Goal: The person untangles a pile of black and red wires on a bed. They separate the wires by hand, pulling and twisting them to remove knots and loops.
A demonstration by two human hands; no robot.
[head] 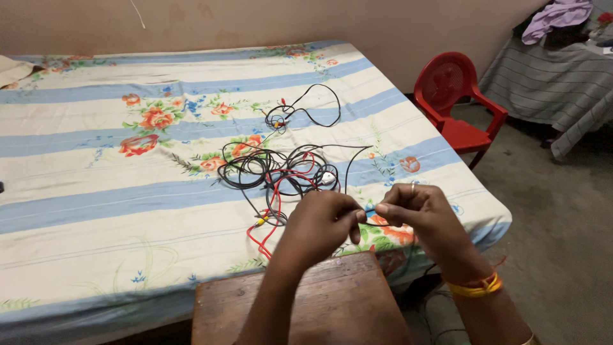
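Observation:
My left hand (321,223) and my right hand (418,214) meet over the near edge of a bed, fingertips almost touching. Both pinch the end of a thin cable (369,209), mostly hidden between the fingers. A black wire (350,169) runs from there up into a tangled heap of black and red cables (278,172) on the floral bedsheet (128,172). A smaller coiled black cable (300,115) with coloured plugs lies farther back. A yellow thread band sits on my right wrist.
A brown wooden stool top (306,306) stands right below my forearms. A red plastic chair (456,105) sits beside the bed at right. Farther right is a striped covered surface (549,76) with clothes on it. Bare floor lies at the right.

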